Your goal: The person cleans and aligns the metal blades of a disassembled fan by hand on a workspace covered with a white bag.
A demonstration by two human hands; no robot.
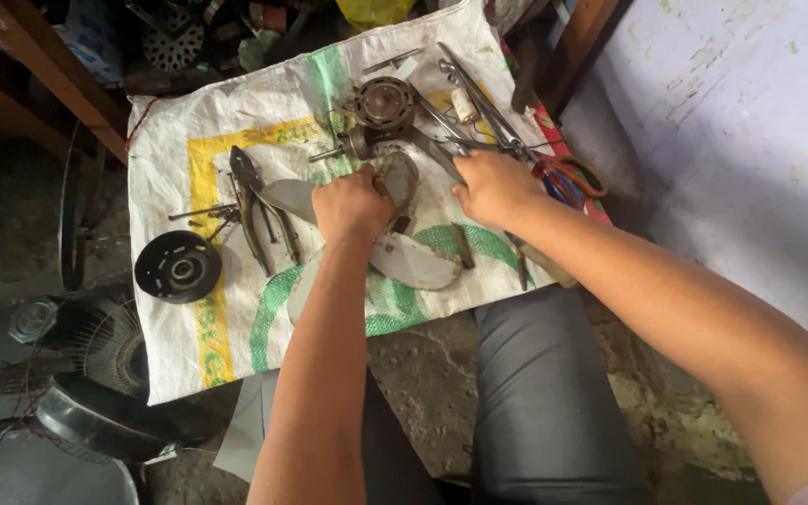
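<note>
My left hand [352,204] is closed around the hub of a grey fan blade [415,262] that lies on a white woven sack [170,173] spread on the floor. My right hand [492,185] grips the same fan blade's hub from the right side. Just beyond both hands sits a round fan motor [383,103] with its shaft pointing left. Blade wings stick out below and to the left of my hands.
Pliers [259,206] and small screws lie left of the hands, with a black round cap [178,266] near the sack's left edge. Scissors [568,178], long metal tools [479,93] and a spool lie at right. A fan guard [105,341] and black bowl-shaped cover [95,421] sit lower left.
</note>
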